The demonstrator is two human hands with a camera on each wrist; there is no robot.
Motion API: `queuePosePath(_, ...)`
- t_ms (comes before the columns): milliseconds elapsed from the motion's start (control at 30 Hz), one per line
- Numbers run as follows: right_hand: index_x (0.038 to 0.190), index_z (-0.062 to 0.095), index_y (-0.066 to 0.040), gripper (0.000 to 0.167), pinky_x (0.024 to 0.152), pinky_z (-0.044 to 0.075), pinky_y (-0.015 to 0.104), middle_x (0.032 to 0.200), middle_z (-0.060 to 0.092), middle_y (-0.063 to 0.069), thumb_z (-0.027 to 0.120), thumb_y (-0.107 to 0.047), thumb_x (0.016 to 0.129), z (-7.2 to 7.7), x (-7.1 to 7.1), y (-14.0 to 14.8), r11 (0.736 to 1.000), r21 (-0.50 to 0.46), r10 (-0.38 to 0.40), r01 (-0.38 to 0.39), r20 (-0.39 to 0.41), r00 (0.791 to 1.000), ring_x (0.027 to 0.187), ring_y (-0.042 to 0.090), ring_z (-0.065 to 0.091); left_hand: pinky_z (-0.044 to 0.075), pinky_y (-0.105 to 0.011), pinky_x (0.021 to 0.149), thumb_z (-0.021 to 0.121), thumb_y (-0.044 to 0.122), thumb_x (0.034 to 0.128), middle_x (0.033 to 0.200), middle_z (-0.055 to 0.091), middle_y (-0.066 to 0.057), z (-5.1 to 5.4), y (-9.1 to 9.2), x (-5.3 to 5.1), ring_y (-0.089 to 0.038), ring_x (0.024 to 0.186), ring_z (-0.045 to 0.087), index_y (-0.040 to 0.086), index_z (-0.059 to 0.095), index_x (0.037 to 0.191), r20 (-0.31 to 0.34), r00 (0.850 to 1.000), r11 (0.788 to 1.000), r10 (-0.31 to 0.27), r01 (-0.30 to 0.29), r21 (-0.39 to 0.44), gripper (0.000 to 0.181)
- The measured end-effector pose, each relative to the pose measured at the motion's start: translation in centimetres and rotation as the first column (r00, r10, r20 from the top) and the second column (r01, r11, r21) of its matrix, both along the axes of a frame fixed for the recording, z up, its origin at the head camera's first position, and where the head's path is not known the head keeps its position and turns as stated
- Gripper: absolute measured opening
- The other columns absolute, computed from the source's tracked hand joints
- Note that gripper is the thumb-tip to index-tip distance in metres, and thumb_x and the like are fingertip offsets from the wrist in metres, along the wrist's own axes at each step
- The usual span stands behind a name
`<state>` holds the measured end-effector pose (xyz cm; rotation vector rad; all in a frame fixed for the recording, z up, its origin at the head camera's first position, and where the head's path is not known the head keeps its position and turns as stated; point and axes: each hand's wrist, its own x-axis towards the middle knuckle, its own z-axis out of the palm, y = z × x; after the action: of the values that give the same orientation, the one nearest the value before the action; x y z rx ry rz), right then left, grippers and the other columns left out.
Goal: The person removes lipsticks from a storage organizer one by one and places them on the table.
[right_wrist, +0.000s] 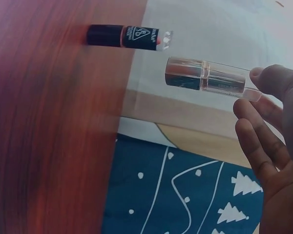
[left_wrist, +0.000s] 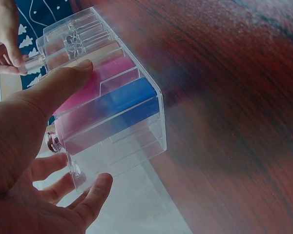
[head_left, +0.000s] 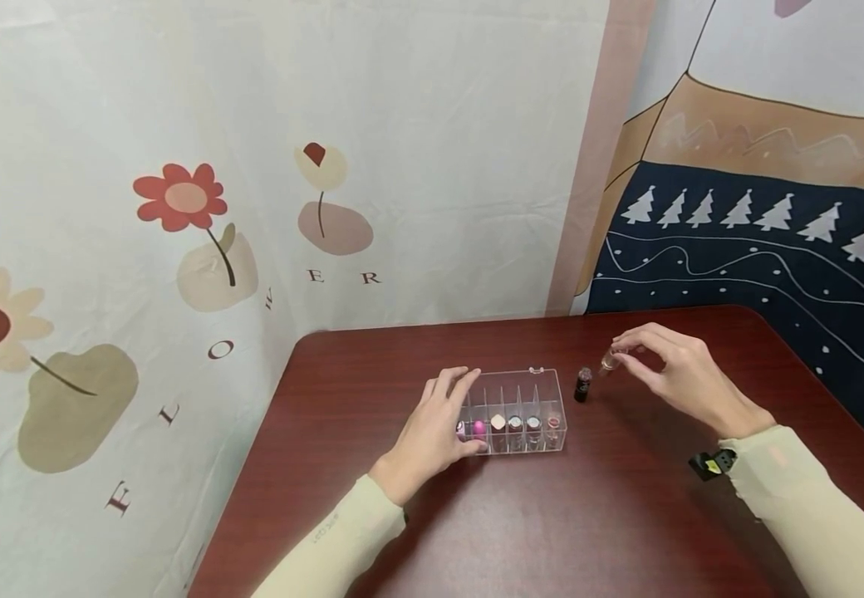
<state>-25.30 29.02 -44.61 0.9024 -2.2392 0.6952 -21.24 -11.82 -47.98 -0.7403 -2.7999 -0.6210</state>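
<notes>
A clear divided lipstick organizer (head_left: 549,387) sits on the table with several lipsticks in its front compartments. My left hand (head_left: 432,423) grips its left end, thumb at the front and fingers over the back. In the left wrist view, a pink tube (left_wrist: 118,68) and a blue tube (left_wrist: 136,97) show through the clear wall. My right hand (head_left: 671,370) pinches the top end of a transparent lipstick tube (right_wrist: 205,77), held upright above the table. Just left of it, apart from it, a black lipstick (right_wrist: 136,37) with a clear top stands upright on the table.
The dark red wooden table (head_left: 327,432) ends against a pale cloth with printed flowers (head_left: 181,198). On the right hangs a dark blue cloth with white trees (head_left: 738,208). A dark band with a yellow mark (head_left: 712,465) is on the right wrist.
</notes>
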Motion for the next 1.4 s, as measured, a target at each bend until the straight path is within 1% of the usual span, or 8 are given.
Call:
queuePosePath(33,0.121,0.086,-0.011,0.024,0.109,0.043,-0.005,0.118,0.085,0.006,0.083,-0.031,0.109,-0.1,0.0,0.1,1.000,0.001,-0.003,0.003,0.007,1.000,0.099,0.022,0.078,0.066,-0.051,0.117,0.113,0.031,0.0780,0.172,0.051,-0.015,0.0,0.0,0.0,-0.044,0.150,0.059,0.011,0.047,0.175,0.002,1.000,1.000,0.001,-0.001,-0.001,0.119)
queuePosePath(100,0.121,0.086,-0.010,0.020,0.108,0.045,-0.004,0.118,0.085,0.006,0.091,-0.015,0.102,-0.3,-0.1,0.2,1.000,0.003,-0.004,0.004,0.012,1.000,0.099,0.021,0.078,0.066,-0.050,0.116,0.113,0.031,0.0781,0.173,0.050,-0.015,0.0,0.0,0.0,-0.043,0.150,0.059,0.012,0.047,0.176,0.006,1.000,1.000,0.003,-0.003,-0.001,0.119)
queuePosePath(167,0.119,0.086,-0.010,0.038,0.106,0.046,-0.004,0.117,0.085,0.005,0.099,0.005,0.087,-0.5,-0.2,0.3,1.000,0.007,-0.012,0.011,0.019,1.000,0.098,0.019,0.078,0.067,-0.050,0.115,0.113,0.032,0.0783,0.173,0.050,-0.015,0.0,0.0,0.0,-0.043,0.150,0.059,0.013,0.046,0.176,0.007,1.000,1.000,0.005,-0.005,-0.002,0.120)
queuePosePath(267,0.116,0.086,-0.010,0.037,0.103,0.048,-0.003,0.114,0.085,0.003,0.100,0.006,0.086,-1.0,-0.4,0.4,0.999,0.025,-0.034,0.033,0.030,0.999,0.097,0.017,0.078,0.067,-0.050,0.115,0.112,0.031,0.0783,0.173,0.050,-0.015,-0.1,0.0,0.0,-0.043,0.150,0.059,0.013,0.046,0.176,0.008,1.000,1.000,0.005,-0.005,0.000,0.120)
queuePosePath(300,0.115,0.085,-0.011,0.044,0.102,0.047,-0.004,0.113,0.085,0.002,0.100,0.011,0.080,-1.2,-0.4,0.4,0.999,0.032,-0.045,0.044,0.037,0.998,0.097,0.016,0.078,0.066,-0.050,0.115,0.112,0.031,0.0784,0.173,0.050,-0.015,-0.1,0.0,-0.1,-0.043,0.150,0.059,0.013,0.046,0.176,0.009,1.000,1.000,0.005,-0.005,0.000,0.120)
queuePosePath(467,0.115,0.085,-0.014,0.042,0.103,0.042,-0.007,0.112,0.084,-0.001,0.100,0.008,0.082,-2.0,-0.4,0.5,0.996,0.052,-0.078,0.074,0.084,0.993,0.097,0.016,0.078,0.066,-0.050,0.117,0.113,0.031,0.0781,0.173,0.050,-0.015,-0.1,0.0,-0.1,-0.043,0.151,0.059,0.013,0.046,0.177,0.012,1.000,1.000,0.009,-0.009,0.001,0.120)
queuePosePath(800,0.117,0.084,-0.016,0.041,0.099,0.049,-0.003,0.112,0.084,-0.003,0.098,0.007,0.085,-3.2,-0.7,0.2,0.997,0.056,-0.054,0.047,0.128,0.990,0.095,0.016,0.079,0.066,-0.049,0.117,0.112,0.032,0.0786,0.174,0.049,-0.014,-0.1,0.1,-0.1,-0.042,0.151,0.059,0.014,0.045,0.177,0.019,1.000,1.000,0.013,-0.013,-0.009,0.121)
queuePosePath(1400,0.118,0.085,-0.015,0.037,0.101,0.047,-0.005,0.112,0.083,-0.004,0.096,0.005,0.090,-4.0,-0.7,-0.3,0.996,0.072,-0.062,0.048,0.208,0.976,0.098,0.015,0.080,0.065,-0.048,0.119,0.113,0.030,0.0785,0.175,0.049,-0.011,-0.2,0.0,-0.2,-0.041,0.153,0.058,0.017,0.044,0.178,0.030,0.999,1.000,0.014,-0.014,-0.006,0.122)
